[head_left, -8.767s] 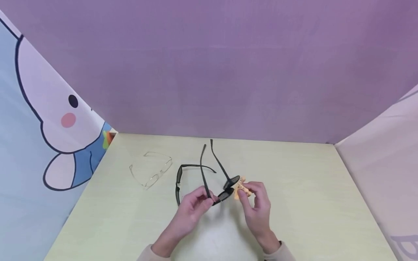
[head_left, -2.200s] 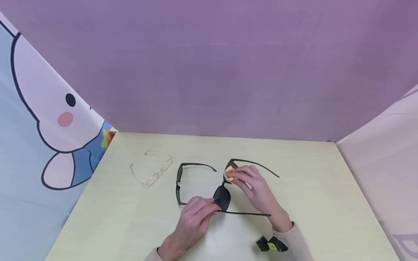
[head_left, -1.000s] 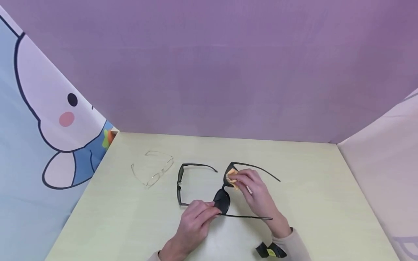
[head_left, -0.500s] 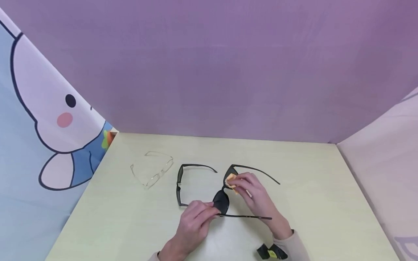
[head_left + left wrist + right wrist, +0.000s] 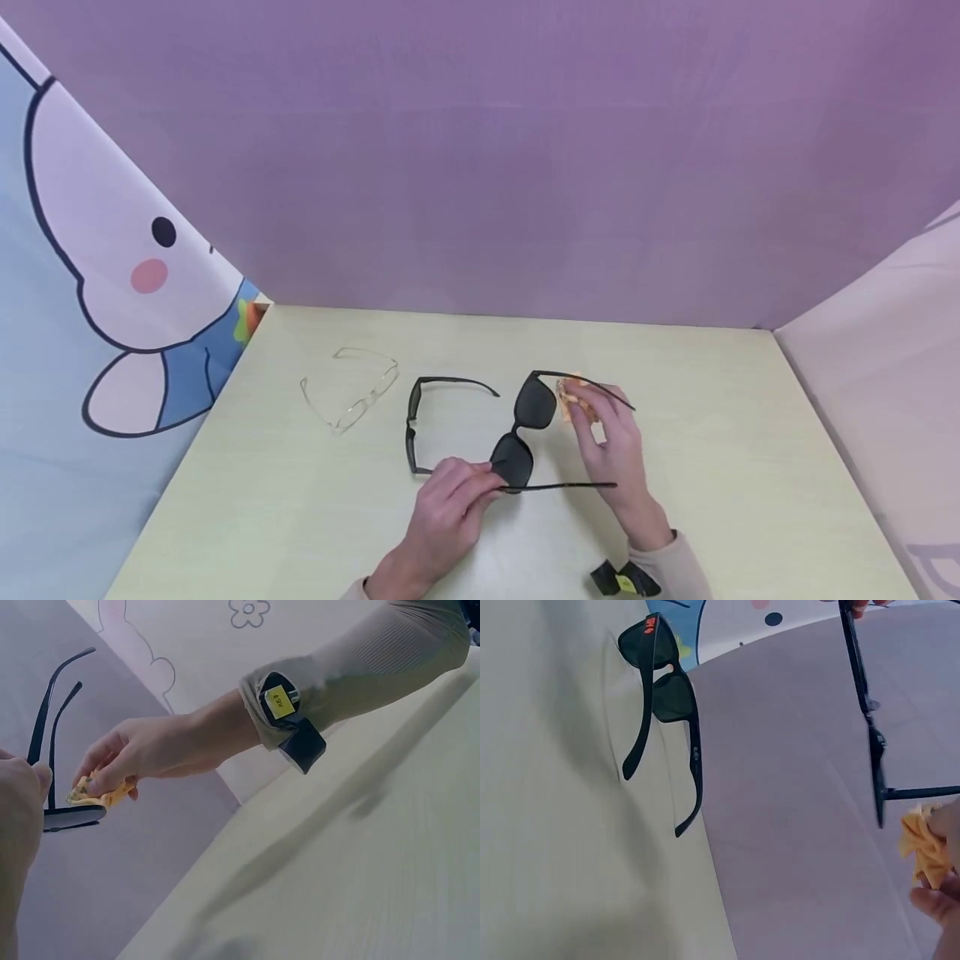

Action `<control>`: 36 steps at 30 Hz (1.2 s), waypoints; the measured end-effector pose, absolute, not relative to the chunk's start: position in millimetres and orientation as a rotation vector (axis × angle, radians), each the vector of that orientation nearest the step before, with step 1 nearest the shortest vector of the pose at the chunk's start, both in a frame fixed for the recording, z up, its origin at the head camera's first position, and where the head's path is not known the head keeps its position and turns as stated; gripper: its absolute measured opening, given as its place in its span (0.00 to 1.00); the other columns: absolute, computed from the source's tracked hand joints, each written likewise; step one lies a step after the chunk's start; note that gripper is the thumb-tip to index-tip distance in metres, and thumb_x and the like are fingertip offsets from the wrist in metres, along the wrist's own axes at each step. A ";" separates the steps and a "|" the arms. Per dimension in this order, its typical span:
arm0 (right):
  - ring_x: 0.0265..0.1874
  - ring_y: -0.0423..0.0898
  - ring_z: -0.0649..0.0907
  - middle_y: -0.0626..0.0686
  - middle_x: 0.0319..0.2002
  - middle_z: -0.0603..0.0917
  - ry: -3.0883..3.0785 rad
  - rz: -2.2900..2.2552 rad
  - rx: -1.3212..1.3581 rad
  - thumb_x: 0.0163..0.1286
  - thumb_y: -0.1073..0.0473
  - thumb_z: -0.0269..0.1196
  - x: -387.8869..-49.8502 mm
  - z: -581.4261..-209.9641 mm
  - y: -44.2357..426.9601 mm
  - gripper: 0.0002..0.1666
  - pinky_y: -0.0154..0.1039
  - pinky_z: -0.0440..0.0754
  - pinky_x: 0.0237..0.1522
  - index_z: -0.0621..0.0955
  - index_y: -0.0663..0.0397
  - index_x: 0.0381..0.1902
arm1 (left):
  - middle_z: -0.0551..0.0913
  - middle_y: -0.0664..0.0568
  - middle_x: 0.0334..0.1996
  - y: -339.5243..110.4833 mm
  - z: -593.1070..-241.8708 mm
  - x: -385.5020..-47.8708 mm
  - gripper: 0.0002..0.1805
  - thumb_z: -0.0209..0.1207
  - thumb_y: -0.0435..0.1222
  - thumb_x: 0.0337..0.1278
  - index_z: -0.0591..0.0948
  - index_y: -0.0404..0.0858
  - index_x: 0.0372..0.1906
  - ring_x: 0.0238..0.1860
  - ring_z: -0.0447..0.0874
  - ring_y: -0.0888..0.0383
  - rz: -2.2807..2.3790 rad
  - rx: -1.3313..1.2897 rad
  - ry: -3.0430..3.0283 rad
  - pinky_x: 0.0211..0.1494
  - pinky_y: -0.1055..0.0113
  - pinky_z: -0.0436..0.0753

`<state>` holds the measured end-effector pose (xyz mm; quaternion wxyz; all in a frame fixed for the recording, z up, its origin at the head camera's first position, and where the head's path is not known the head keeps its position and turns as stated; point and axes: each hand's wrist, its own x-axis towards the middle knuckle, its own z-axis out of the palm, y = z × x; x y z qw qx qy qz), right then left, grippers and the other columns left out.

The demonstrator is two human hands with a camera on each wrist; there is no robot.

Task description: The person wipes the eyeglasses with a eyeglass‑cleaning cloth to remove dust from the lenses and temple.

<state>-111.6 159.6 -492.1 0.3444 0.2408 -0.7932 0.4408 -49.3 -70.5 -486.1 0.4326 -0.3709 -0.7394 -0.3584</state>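
My left hand (image 5: 450, 508) pinches a pair of black sunglasses (image 5: 536, 404) at the corner of the near lens. Both temples are unfolded and reach to the right, and the sunglasses are held above the table. A crumpled orange patterned cloth (image 5: 567, 404) is pinched in my right hand (image 5: 617, 446), just right of the far lens. In the right wrist view the cloth (image 5: 924, 844) sits close to the frame of the sunglasses (image 5: 871, 735), apart from its front. From the left wrist, the cloth (image 5: 101, 793) appears behind the lens edge.
A second pair of black sunglasses (image 5: 412, 412) lies unfolded on the table (image 5: 720, 433), partly behind my left hand. Thin-framed clear glasses (image 5: 367, 398) lie farther left. A purple wall (image 5: 510, 167) stands behind the table. A black device with a yellow label (image 5: 625, 581) is strapped at my right wrist.
Earlier the right hand pressed the cloth on the far lens; now it has moved right, off the lens, with the cloth. The left hand has kept its hold on the sunglasses.
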 end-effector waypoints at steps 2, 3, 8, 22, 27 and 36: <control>0.43 0.48 0.81 0.56 0.47 0.84 -2.101 1.158 0.681 0.59 0.77 0.69 -110.0 -492.2 161.0 0.23 0.26 0.78 0.44 0.86 0.58 0.52 | 0.85 0.51 0.31 -70.0 -486.5 -49.0 0.13 0.59 0.37 0.74 0.87 0.34 0.34 0.34 0.83 0.55 -0.915 -0.911 -1.851 0.38 0.69 0.83; 0.42 0.47 0.80 0.56 0.46 0.83 -2.140 1.157 0.714 0.60 0.76 0.69 -109.0 -492.1 161.7 0.22 0.26 0.78 0.43 0.87 0.57 0.52 | 0.85 0.50 0.31 -69.7 -486.5 -49.0 0.13 0.59 0.37 0.74 0.87 0.33 0.34 0.34 0.83 0.55 -0.924 -0.908 -1.852 0.38 0.69 0.83; 0.40 0.44 0.78 0.54 0.45 0.81 -2.283 1.107 0.820 0.61 0.75 0.70 -109.5 -493.4 162.0 0.21 0.27 0.76 0.39 0.86 0.56 0.51 | 0.85 0.50 0.32 -68.4 -486.2 -48.7 0.13 0.59 0.36 0.74 0.87 0.33 0.35 0.34 0.82 0.55 -0.924 -0.935 -1.844 0.38 0.69 0.82; 0.47 0.49 0.77 0.53 0.47 0.82 -2.255 1.167 0.889 0.62 0.76 0.69 -114.4 -481.9 146.7 0.21 0.30 0.78 0.45 0.87 0.53 0.50 | 0.84 0.51 0.29 -64.8 -483.5 -46.5 0.12 0.59 0.36 0.73 0.87 0.34 0.34 0.34 0.84 0.55 -0.911 -0.914 -1.812 0.38 0.70 0.82; 0.44 0.48 0.76 0.52 0.46 0.82 -2.256 1.090 0.925 0.60 0.77 0.69 -113.7 -484.9 151.9 0.22 0.34 0.75 0.43 0.87 0.51 0.48 | 0.83 0.50 0.26 -64.3 -480.8 -47.4 0.14 0.60 0.36 0.73 0.86 0.32 0.31 0.32 0.84 0.53 -0.921 -0.865 -1.769 0.36 0.69 0.82; 0.36 0.43 0.79 0.55 0.44 0.81 -2.209 1.167 0.643 0.61 0.77 0.70 -104.7 -489.6 151.8 0.19 0.24 0.77 0.38 0.85 0.60 0.49 | 0.84 0.49 0.30 -67.0 -489.2 -45.0 0.12 0.60 0.36 0.73 0.86 0.33 0.35 0.32 0.80 0.55 -0.986 -0.815 -1.828 0.35 0.70 0.79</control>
